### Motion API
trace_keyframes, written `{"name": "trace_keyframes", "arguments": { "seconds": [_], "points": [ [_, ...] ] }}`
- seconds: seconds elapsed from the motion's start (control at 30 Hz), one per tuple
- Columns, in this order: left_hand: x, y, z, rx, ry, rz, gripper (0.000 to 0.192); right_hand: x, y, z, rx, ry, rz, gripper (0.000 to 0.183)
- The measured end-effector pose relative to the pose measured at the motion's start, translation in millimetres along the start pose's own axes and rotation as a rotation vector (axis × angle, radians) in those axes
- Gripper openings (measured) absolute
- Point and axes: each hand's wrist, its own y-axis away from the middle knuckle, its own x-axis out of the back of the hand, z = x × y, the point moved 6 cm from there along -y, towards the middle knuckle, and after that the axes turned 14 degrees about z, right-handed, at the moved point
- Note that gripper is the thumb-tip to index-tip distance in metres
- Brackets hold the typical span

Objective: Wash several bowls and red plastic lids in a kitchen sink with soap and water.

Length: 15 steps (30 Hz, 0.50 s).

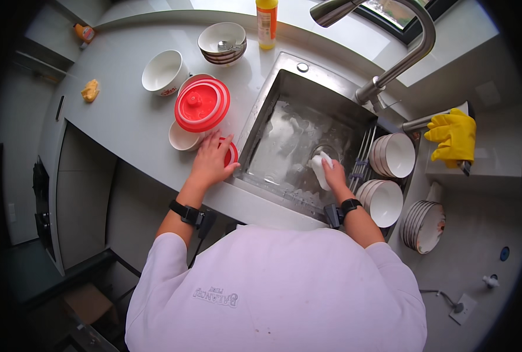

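Observation:
My left hand lies over a small red lid on the counter beside the sink's left edge. Its fingers are spread and hide much of that lid; whether they grip it cannot be seen. Just beyond, a larger red lid with a knob leans over white bowls, one of them a small white bowl. Over the stainless steel sink, my right hand holds a white cloth or sponge near the drain. Water and suds wet the sink's bottom.
Bowls stand in a rack at the sink's right, near stacked plates. Yellow gloves hang beyond. The faucet arches over the back. Behind the lids are a white bowl, stacked bowls and a yellow bottle.

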Motion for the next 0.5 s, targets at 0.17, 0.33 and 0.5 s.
{"name": "trace_keyframes", "arguments": {
  "seconds": [0.17, 0.33, 0.5],
  "points": [
    [-13, 5, -8, 0.059, 0.011, -0.101, 0.075, -6, 1, 5, 0.005, 0.045, -0.026, 0.051],
    [3, -10, 13, 0.058, 0.003, -0.211, 0.072, -10, 4, 7, -0.079, -0.026, -0.128, 0.05],
    [-9, -24, 42, 0.03, 0.075, -0.165, 0.066, -14, 16, -22, -0.293, -0.328, -0.232, 0.051]
  ]
}}
